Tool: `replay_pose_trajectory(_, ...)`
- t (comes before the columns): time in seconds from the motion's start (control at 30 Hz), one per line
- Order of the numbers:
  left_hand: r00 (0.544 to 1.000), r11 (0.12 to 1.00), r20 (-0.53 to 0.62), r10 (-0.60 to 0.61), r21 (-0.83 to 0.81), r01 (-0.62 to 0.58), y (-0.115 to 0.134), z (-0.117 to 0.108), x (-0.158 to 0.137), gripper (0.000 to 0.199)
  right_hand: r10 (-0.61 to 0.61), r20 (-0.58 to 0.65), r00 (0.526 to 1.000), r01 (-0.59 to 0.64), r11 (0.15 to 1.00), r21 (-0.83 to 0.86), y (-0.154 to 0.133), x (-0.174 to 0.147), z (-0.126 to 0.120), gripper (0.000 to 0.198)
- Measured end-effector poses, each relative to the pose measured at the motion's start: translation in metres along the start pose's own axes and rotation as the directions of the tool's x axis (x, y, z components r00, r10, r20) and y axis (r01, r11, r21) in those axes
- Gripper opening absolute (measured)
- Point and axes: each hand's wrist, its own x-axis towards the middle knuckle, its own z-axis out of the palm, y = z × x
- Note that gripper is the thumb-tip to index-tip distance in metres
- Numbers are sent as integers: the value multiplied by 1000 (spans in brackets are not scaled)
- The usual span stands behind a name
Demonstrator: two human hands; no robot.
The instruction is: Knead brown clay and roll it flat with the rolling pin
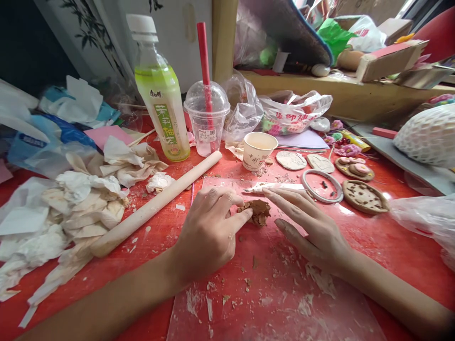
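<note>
A rough, crumbly lump of brown clay (261, 211) lies on a clear plastic sheet (270, 303) over the red table. My left hand (213, 222) has its fingers bent and closed against the left side of the lump, one fingertip pressing on its front. To the right, my right hand (313, 227) is open, fingers stretched toward the clay but apart from it. Behind both hands lies a slim white, pointed tool (277, 187), partly covered by my right fingers. Clay crumbs and dried smears are scattered over the sheet.
A wooden rolling pin (156, 206) lies left, beside crumpled tissues (81, 203). Behind stand a green drink bottle (161, 104), a plastic cup with a red straw (206, 118) and a paper cup (259, 151). On the right are a ring (307, 189) and clay discs (366, 196).
</note>
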Motion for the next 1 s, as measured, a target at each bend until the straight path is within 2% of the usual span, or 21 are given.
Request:
replay_pose_trajectory(0.17,1000,1000,-13,-24,21,24,-1,1,1,38,-41,-29,999,40,999,-25,0,2,-1,61)
replay_pose_trajectory(0.3,996,994,5,-94,58,94,-1,3,1,35,42,-108,993,-46,999,-29,1,2,1,57)
replay_pose_trajectory(0.47,985,985,17,-169,25,168,1,4,3,39,124,-143,982,-132,990,-47,2,2,3,41)
replay_pose_trajectory(0.67,965,970,106,-240,-16,243,0,4,4,23,166,-201,965,-180,982,-51,0,4,0,14)
replay_pose_trajectory(0.77,952,961,139,-273,-1,276,-4,5,5,21,219,-207,954,-227,974,-17,-1,5,-2,8)
replay_pose_trajectory(0.83,964,975,150,-220,43,216,-8,3,6,20,236,-198,951,-239,971,9,-1,4,-4,8)
replay_pose_trajectory(0.9,984,992,159,-86,104,70,-13,-3,8,21,190,-187,964,-188,982,31,-2,1,-5,7)
replay_pose_trajectory(0.93,985,992,174,10,124,-32,-16,-6,10,21,136,-169,976,-133,991,26,-3,0,-5,8)
replay_pose_trajectory(1.0,949,966,236,208,104,-238,-21,-14,12,20,-16,-99,995,16,1000,1,-4,-3,-5,11)
